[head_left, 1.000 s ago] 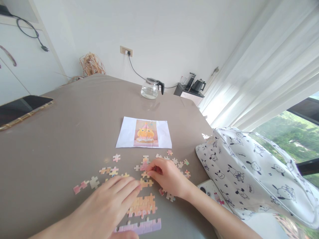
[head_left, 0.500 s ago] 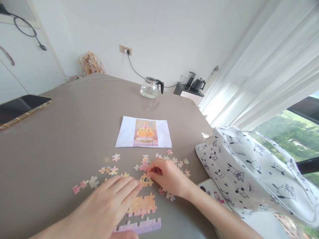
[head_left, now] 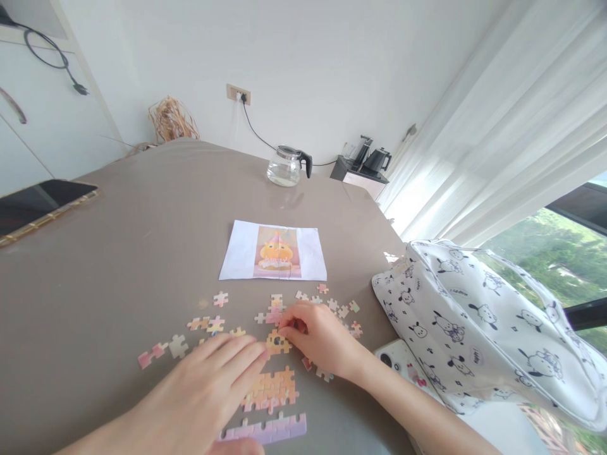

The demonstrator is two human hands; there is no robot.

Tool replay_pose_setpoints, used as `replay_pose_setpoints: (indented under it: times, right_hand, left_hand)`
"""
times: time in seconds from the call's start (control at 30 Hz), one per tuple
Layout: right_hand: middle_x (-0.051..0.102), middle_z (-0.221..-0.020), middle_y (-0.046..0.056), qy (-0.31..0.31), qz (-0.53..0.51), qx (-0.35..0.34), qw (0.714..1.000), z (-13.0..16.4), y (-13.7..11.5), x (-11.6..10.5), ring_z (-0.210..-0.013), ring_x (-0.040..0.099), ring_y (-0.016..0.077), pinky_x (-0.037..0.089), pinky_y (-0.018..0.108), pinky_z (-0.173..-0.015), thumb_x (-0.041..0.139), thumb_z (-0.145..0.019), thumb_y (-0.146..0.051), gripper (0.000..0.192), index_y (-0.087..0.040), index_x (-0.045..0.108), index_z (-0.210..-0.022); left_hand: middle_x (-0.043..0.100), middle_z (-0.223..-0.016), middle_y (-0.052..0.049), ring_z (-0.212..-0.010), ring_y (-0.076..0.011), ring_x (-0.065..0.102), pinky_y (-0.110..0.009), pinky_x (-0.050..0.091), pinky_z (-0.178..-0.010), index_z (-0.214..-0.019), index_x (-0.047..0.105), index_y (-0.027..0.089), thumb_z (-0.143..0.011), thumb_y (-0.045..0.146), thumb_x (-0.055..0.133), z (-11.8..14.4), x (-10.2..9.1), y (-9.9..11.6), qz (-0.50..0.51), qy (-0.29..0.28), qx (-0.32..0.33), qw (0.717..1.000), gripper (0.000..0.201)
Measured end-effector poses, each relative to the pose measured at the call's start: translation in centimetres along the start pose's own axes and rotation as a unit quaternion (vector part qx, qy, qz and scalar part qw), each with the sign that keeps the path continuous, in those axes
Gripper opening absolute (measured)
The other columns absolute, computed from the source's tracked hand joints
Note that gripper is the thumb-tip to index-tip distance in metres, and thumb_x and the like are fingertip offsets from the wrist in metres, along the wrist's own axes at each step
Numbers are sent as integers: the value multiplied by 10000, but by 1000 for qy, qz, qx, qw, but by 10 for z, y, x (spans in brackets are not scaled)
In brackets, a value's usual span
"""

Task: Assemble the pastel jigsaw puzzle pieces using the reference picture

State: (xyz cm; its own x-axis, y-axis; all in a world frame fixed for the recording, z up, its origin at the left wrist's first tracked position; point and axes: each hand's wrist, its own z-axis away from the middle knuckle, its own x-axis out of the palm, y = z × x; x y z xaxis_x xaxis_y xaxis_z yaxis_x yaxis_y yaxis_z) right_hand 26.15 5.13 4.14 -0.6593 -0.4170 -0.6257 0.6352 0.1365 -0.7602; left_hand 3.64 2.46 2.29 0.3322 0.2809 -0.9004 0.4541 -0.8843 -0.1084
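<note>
Two hands [head_left: 199, 395], one reference picture [head_left: 274, 251]

Glossy table [head_left: 118, 253], glass jug [head_left: 284, 169], seemingly cardboard pieces [head_left: 272, 388]

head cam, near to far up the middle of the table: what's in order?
lilac puzzle strip → orange assembled block → right hand pinching a puzzle piece → reference picture sheet → glass kettle → wall socket.

A home room: curtained window [head_left: 497, 126], glass kettle [head_left: 284, 167], patterned bag [head_left: 474, 322].
</note>
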Motion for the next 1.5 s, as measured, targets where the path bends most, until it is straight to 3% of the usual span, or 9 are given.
replay_pose_setpoints:
  times: [0.63,0.87,1.07,1.27,1.4,1.5]
  right_hand:
    - [618,-883,-9,11,45,15,999,0,-11,0,-421,410,20,387,185,-512,547,-888,-44,162,-158,631,-810]
    - [615,-862,-6,14,43,26,999,0,-12,0,-433,429,29,387,192,-525,551,-888,-51,150,-160,612,-805]
    - [605,-739,-32,23,31,38,999,-2,-11,0,-448,473,57,373,199,-521,536,-905,-79,160,-175,601,-795]
    - [610,-716,-43,22,22,37,999,-4,-18,-2,-459,496,65,383,198,-523,549,-895,-92,155,-190,628,-805]
    - [621,-736,-38,20,26,27,999,-6,-26,-3,-511,508,74,383,199,-537,553,-866,-58,167,-191,632,-802]
    - [596,-696,-40,21,30,17,999,-9,-28,-1,-571,525,92,387,205,-571,554,-857,-54,175,-189,621,-767]
  left_hand:
    - [724,-1108,-75,-921,-230,663,-353,443,-835,-1175,629,98,-847,779,437,-2,-2,1,-1,-11,7,1000,780]
    - [729,-1092,-71,-936,-223,650,-344,384,-883,-1141,653,102,-858,783,404,-4,-2,2,-5,18,1,1000,778]
    - [704,-1188,-67,-1052,-244,610,-360,317,-961,-1202,636,111,-873,756,409,4,0,6,-14,-6,-14,1000,758]
    - [690,-1208,-97,-1073,-279,599,-395,297,-960,-1224,629,115,-880,781,311,12,9,16,-13,-33,-51,998,815]
    - [703,-1173,-117,-1037,-307,593,-446,289,-954,-1174,670,114,-821,855,86,14,27,27,10,-4,-104,995,1007]
    - [697,-1187,-130,-1055,-312,586,-459,279,-952,-1200,659,104,-861,788,-6,12,32,33,8,2,-109,994,1013]
